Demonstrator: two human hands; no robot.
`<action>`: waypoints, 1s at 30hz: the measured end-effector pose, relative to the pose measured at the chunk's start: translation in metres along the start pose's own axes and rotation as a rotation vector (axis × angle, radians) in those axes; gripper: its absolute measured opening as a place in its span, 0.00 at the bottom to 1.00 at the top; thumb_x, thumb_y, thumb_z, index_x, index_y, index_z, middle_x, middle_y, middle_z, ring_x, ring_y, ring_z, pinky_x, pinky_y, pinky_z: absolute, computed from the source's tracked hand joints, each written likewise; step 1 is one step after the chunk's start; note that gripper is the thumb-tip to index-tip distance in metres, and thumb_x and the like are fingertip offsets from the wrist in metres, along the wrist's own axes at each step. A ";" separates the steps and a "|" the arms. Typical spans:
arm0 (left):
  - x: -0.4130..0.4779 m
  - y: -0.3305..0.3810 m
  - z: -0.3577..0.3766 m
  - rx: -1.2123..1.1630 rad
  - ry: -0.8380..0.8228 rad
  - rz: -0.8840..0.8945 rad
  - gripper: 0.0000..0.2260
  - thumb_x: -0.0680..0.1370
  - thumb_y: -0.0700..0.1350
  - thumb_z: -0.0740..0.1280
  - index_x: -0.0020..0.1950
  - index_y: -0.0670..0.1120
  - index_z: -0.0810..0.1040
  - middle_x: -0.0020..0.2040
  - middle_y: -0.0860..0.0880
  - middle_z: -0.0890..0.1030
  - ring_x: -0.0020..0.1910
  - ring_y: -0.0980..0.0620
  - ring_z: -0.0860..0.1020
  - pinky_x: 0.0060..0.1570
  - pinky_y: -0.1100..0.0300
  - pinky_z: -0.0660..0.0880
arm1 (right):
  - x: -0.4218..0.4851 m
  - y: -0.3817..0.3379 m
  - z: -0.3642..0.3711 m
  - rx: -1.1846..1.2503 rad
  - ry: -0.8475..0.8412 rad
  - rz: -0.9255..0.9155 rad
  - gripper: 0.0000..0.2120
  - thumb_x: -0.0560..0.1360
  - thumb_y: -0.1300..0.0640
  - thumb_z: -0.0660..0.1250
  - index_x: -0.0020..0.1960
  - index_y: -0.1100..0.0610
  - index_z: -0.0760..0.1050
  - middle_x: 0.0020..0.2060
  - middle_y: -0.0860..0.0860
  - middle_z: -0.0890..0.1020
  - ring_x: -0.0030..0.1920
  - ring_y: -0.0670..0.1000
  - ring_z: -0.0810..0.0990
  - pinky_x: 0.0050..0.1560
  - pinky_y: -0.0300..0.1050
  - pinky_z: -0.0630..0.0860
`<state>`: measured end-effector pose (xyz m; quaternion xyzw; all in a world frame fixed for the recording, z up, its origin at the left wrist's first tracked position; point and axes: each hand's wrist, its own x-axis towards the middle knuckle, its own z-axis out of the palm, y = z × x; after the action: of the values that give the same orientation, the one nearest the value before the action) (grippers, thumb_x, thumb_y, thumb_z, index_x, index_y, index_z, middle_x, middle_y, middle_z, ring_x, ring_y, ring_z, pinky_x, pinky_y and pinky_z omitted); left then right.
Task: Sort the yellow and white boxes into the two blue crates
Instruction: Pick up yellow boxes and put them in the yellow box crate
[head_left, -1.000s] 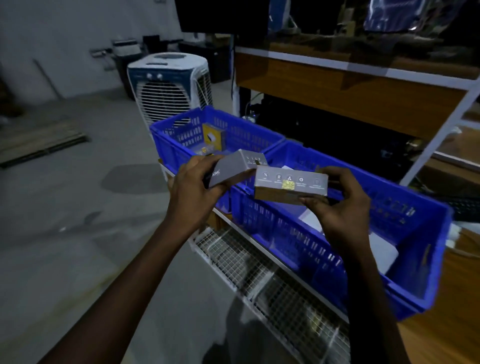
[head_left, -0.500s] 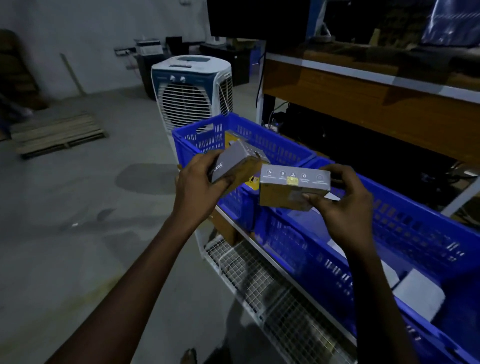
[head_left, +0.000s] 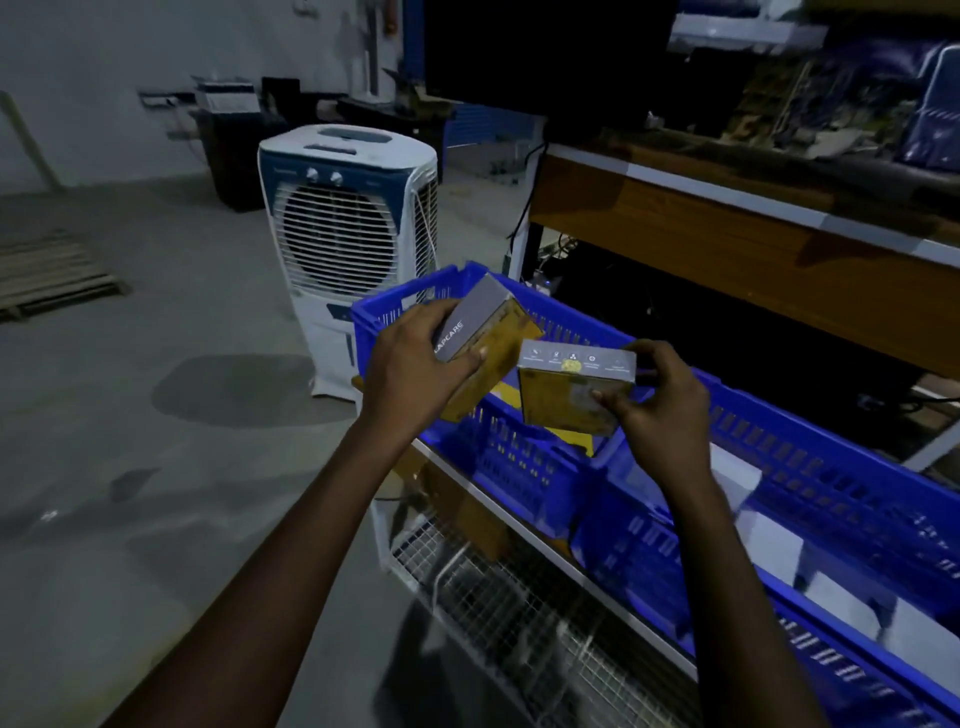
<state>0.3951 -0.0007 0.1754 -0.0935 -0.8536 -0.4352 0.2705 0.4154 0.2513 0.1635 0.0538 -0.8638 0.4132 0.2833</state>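
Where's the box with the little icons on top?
Mid head view: the right hand holds the icon box over the far blue crate, just right of the other box in the left hand.

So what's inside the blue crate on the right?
Several white boxes lie in the right blue crate. The person's right arm covers part of its floor, so anything under there can't be seen.
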 end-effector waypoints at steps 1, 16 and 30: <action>0.006 -0.007 -0.003 0.003 -0.005 -0.002 0.24 0.72 0.51 0.75 0.67 0.48 0.76 0.59 0.48 0.81 0.54 0.50 0.79 0.52 0.52 0.79 | 0.005 0.002 0.010 -0.027 0.005 0.007 0.24 0.67 0.62 0.78 0.60 0.58 0.75 0.54 0.52 0.80 0.51 0.48 0.76 0.49 0.47 0.77; 0.062 -0.033 0.018 -0.011 -0.045 -0.025 0.20 0.72 0.50 0.74 0.62 0.47 0.76 0.53 0.48 0.81 0.49 0.50 0.79 0.45 0.57 0.75 | 0.058 0.009 0.052 -0.012 -0.151 0.108 0.13 0.74 0.48 0.72 0.35 0.51 0.74 0.30 0.51 0.79 0.33 0.53 0.79 0.38 0.56 0.78; 0.093 -0.012 0.057 0.061 -0.295 0.135 0.24 0.70 0.58 0.69 0.65 0.60 0.71 0.59 0.52 0.80 0.59 0.48 0.78 0.58 0.42 0.74 | 0.110 0.014 0.047 0.128 -0.258 -0.032 0.18 0.68 0.60 0.77 0.57 0.57 0.79 0.50 0.50 0.82 0.49 0.47 0.79 0.46 0.36 0.72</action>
<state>0.2906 0.0305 0.1909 -0.2052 -0.8887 -0.3714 0.1735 0.2982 0.2410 0.1897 0.1380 -0.8639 0.4526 0.1725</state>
